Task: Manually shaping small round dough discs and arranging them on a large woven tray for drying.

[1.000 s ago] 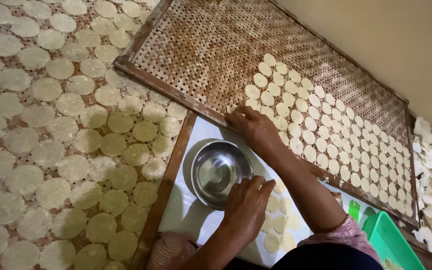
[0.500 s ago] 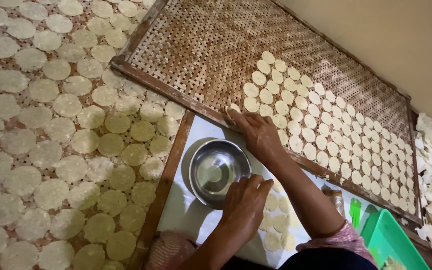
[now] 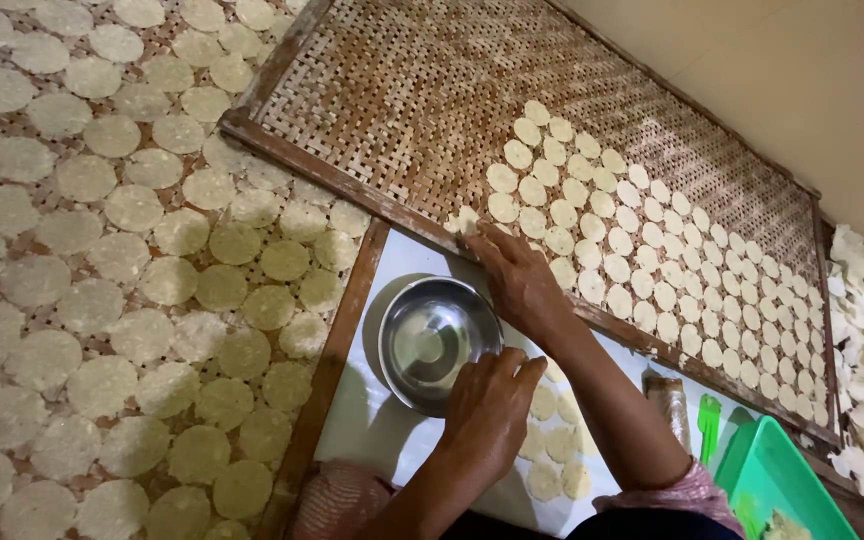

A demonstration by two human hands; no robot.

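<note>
A shiny metal bowl (image 3: 435, 340) sits on a white sheet (image 3: 372, 420). Just past the bowl, the right hand (image 3: 514, 275) sets a pale round dough disc (image 3: 464, 222) on the edge of the woven bamboo tray (image 3: 402, 90), fingers (image 3: 482, 245) pressed flat on it. Right beside the bowl, the left hand (image 3: 487, 415) rests on more dough discs (image 3: 552, 450), fingers loosely curled, gripping nothing I can see.
</note>
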